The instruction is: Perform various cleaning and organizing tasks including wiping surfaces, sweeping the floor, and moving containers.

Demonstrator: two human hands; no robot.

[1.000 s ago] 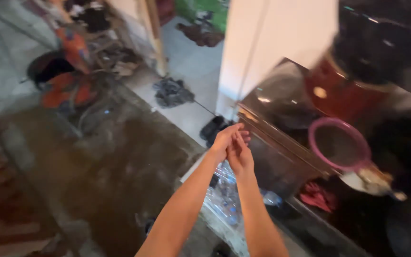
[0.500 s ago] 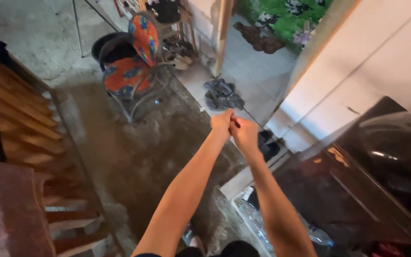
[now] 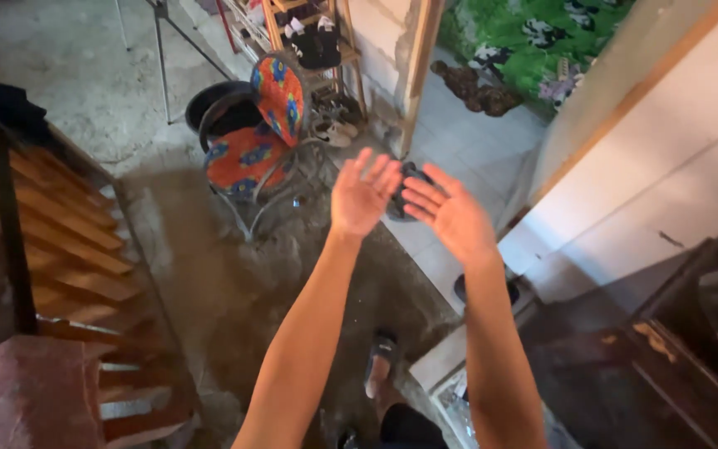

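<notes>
1. The left hand [image 3: 363,195] and right hand [image 3: 450,218] are raised side by side, near each other but apart, above the floor [image 3: 234,308].
2. A folding chair [image 3: 259,137] stands beyond the left hand, with a shoe rack [image 3: 309,41] behind it.
3. Wooden stairs [image 3: 68,241] lie at the left.
4. A sandalled foot [image 3: 381,366] rests on the floor between the forearms.
5. A cabinet [image 3: 691,349] sits at the lower right.
</notes>
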